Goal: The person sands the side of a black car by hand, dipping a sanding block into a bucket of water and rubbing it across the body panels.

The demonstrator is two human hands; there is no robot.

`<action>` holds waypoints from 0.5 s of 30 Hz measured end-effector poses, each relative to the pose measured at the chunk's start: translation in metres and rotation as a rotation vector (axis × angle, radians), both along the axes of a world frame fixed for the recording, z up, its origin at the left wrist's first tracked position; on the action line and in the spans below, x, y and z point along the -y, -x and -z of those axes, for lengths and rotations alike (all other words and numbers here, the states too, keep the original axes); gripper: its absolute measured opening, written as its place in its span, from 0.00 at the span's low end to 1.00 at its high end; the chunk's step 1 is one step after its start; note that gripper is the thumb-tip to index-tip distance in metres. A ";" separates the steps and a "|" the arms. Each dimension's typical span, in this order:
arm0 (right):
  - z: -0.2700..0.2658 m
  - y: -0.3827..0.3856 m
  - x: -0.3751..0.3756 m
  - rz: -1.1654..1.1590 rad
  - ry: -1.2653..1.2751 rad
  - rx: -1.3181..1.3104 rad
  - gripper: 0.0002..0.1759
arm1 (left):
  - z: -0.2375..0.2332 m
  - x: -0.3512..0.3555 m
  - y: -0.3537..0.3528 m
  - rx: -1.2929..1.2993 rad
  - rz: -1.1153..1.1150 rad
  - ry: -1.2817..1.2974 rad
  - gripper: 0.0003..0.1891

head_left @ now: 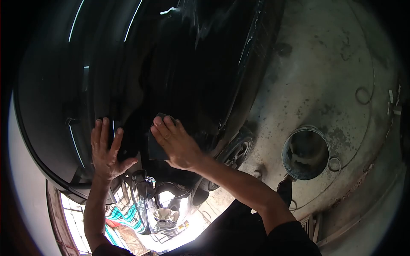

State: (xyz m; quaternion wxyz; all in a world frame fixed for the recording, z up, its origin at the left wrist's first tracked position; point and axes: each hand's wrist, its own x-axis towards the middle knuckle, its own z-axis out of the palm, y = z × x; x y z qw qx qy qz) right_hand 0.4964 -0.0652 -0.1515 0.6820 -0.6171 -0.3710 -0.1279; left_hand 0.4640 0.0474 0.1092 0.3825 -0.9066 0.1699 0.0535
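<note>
My left hand (106, 151) lies spread on the glossy black car body (183, 81), fingers apart and holding nothing. To its right, my right hand (177, 143) presses a dark, thin sheet of sandpaper (158, 150) against the panel. Its fingers are close together over the sheet, and part of the sheet is hidden beneath the palm. Wet-looking streaks and light reflections show on the car higher up.
A round metal bucket (306, 133) with dark liquid inside stands on the stained concrete floor (316, 77), by my foot (285, 184). A thin hose (363, 96) curls along the right. The car's wheel (239, 154) and a bright doorway with clutter are below.
</note>
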 end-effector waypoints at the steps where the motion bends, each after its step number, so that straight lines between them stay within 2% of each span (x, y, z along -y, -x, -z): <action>1: -0.008 -0.028 0.019 -0.078 0.167 0.029 0.47 | 0.001 -0.001 0.000 -0.001 0.000 0.005 0.48; 2: -0.013 -0.067 0.032 -0.157 0.333 0.059 0.45 | 0.001 -0.001 0.000 0.002 0.000 0.001 0.48; 3: -0.015 -0.100 0.023 0.117 0.098 -0.090 0.41 | 0.001 0.000 -0.001 0.004 -0.003 -0.002 0.48; 4: -0.022 -0.144 0.021 0.254 0.022 -0.209 0.39 | 0.001 0.000 0.001 0.001 -0.011 -0.009 0.48; 6: -0.023 -0.211 0.017 0.321 -0.177 -0.308 0.38 | 0.001 0.000 0.000 0.002 -0.007 -0.018 0.48; 9: -0.029 -0.166 0.022 0.261 -0.106 -0.340 0.42 | 0.002 0.000 0.002 0.002 -0.005 -0.005 0.48; 10: -0.024 -0.123 0.020 0.236 -0.068 -0.315 0.44 | 0.001 -0.001 0.000 0.005 -0.001 -0.003 0.48; 12: -0.005 -0.031 0.012 0.034 -0.065 -0.249 0.50 | 0.000 0.001 0.001 0.001 -0.005 -0.016 0.48; 15: 0.013 -0.031 0.020 -0.125 0.222 -0.062 0.53 | 0.000 0.000 0.000 0.007 -0.005 -0.022 0.48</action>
